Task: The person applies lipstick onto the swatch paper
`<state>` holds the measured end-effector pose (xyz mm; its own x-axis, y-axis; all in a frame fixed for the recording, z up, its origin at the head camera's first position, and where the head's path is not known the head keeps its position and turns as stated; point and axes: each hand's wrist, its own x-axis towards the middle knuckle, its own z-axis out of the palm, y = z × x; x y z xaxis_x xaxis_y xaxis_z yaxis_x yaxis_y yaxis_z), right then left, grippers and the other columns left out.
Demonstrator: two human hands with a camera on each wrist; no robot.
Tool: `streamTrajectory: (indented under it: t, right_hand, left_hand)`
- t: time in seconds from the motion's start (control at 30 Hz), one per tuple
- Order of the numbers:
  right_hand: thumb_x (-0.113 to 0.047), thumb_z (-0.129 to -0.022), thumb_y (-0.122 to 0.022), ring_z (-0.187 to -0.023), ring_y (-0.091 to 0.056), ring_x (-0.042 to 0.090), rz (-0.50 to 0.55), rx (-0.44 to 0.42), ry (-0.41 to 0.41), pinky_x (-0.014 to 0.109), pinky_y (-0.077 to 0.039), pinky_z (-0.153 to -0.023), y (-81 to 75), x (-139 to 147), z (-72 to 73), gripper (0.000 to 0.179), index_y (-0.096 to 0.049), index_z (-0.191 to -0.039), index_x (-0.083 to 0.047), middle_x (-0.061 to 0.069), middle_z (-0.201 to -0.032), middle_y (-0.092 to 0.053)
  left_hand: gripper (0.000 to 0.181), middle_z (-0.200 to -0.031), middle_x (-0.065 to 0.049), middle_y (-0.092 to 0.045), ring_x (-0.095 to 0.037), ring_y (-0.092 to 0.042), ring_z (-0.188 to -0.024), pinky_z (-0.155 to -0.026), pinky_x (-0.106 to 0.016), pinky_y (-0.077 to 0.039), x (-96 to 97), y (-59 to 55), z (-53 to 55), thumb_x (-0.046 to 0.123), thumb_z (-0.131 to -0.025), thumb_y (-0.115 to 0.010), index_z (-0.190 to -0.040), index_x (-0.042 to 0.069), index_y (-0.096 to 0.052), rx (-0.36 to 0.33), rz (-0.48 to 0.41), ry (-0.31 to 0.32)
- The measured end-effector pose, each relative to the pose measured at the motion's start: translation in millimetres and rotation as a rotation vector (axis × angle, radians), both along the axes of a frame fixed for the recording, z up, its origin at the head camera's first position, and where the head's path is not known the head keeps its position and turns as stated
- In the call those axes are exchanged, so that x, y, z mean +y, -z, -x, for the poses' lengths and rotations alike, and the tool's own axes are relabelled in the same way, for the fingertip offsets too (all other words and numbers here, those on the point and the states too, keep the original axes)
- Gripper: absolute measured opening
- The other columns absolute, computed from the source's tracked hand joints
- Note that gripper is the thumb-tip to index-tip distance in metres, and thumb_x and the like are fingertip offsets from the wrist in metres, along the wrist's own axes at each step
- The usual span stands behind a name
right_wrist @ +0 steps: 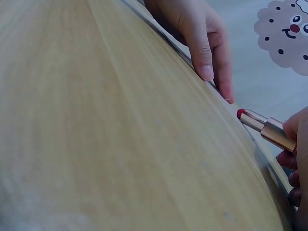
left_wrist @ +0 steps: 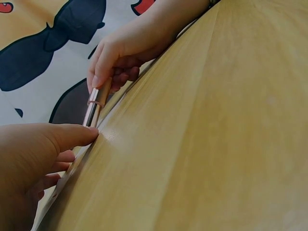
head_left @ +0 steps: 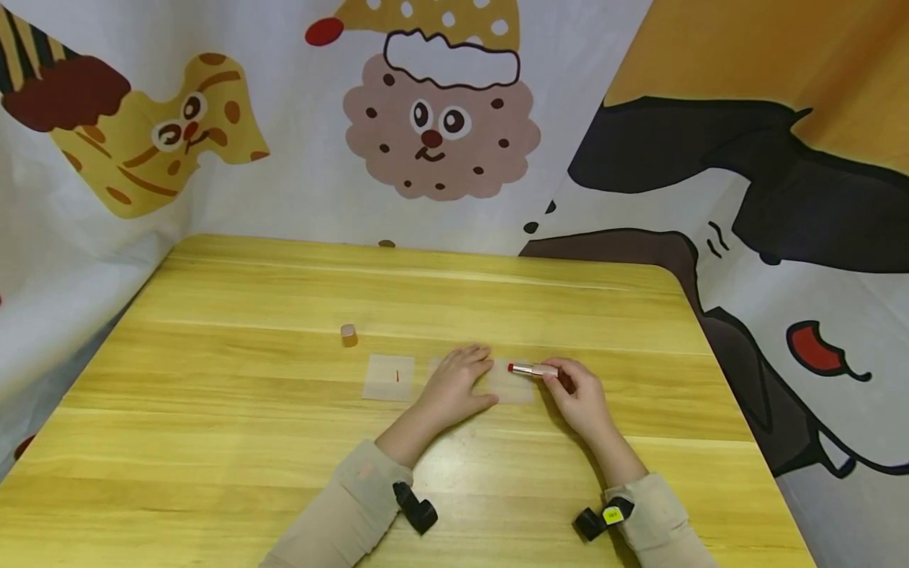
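- I see my right hand (head_left: 578, 398) holding a lipstick (head_left: 533, 369). The fingers and thumb curl round its shiny tube.
- The lipstick lies almost flat, just above the table (head_left: 248, 442). Its red tip (right_wrist: 240, 113) points toward my left hand.
- My left hand (head_left: 454, 386) lies flat with its fingers straight. It holds nothing. It presses down on a thin see-through sheet (head_left: 514, 388).
- The red tip is over that sheet, close to my left fingers (right_wrist: 206, 57). I cannot tell if the tip touches the sheet.
- Another see-through sheet (head_left: 388, 377) lies just to the left of my left hand. It has a small red line (head_left: 398, 375) on it.
- A small tan cap (head_left: 349, 334) stands on the table behind that sheet, apart from both hands.
- A cloth with cartoon cookies (head_left: 436, 118) hangs behind the table.
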<state>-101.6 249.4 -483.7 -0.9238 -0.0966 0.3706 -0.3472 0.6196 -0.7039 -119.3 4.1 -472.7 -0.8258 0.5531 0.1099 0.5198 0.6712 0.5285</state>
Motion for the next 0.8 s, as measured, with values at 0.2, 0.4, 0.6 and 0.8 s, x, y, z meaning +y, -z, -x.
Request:
streamTrajectory:
  t: [0.2,0.4,0.6,0.8]
  right_hand:
    - [-0.004,-0.088,-0.068,-0.074,-0.051,0.015,0.011,-0.022,-0.005,0.021,-0.041,-0.062,0.4,0.6,-0.1,0.014,-0.070,-0.102,-0.002,0.009,-0.094,-0.067]
    - [-0.005,-0.088,-0.068,-0.076,-0.051,0.015,0.036,-0.045,-0.015,0.019,-0.041,-0.064,-1.5,0.7,-0.6,0.014,-0.071,-0.101,-0.002,0.009,-0.096,-0.067]
    - [-0.003,-0.088,-0.068,-0.080,-0.054,0.014,0.056,-0.052,-0.030,0.015,-0.043,-0.067,-2.0,0.4,-0.5,0.013,-0.071,-0.100,-0.002,0.010,-0.099,-0.068]
    - [0.005,-0.086,-0.066,-0.080,-0.056,0.015,0.075,-0.051,-0.052,0.012,-0.043,-0.067,-20.7,-7.5,-8.5,0.012,-0.069,-0.097,0.005,0.017,-0.095,-0.068]
  left_hand:
    - [0.064,-0.149,-0.009,-0.037,-0.026,-0.027,-0.139,-0.114,-0.040,-0.013,0.2,-0.2,0.0,0.041,-0.086,-0.071,-0.134,0.003,-0.054,0.001,0.000,0.002]
    - [0.063,-0.148,-0.009,-0.038,-0.026,-0.028,-0.139,-0.114,-0.040,-0.013,-0.5,-0.9,0.7,0.041,-0.086,-0.071,-0.133,0.003,-0.055,0.005,-0.004,0.002]
    - [0.063,-0.148,-0.009,-0.038,-0.025,-0.028,-0.139,-0.114,-0.040,-0.013,-0.8,-1.4,0.4,0.041,-0.086,-0.070,-0.134,0.003,-0.054,0.003,-0.005,0.004]
    - [0.063,-0.148,-0.009,-0.039,-0.026,-0.029,-0.139,-0.114,-0.041,-0.014,-0.7,-0.5,0.2,0.041,-0.085,-0.071,-0.133,0.003,-0.055,0.012,-0.006,0.006]
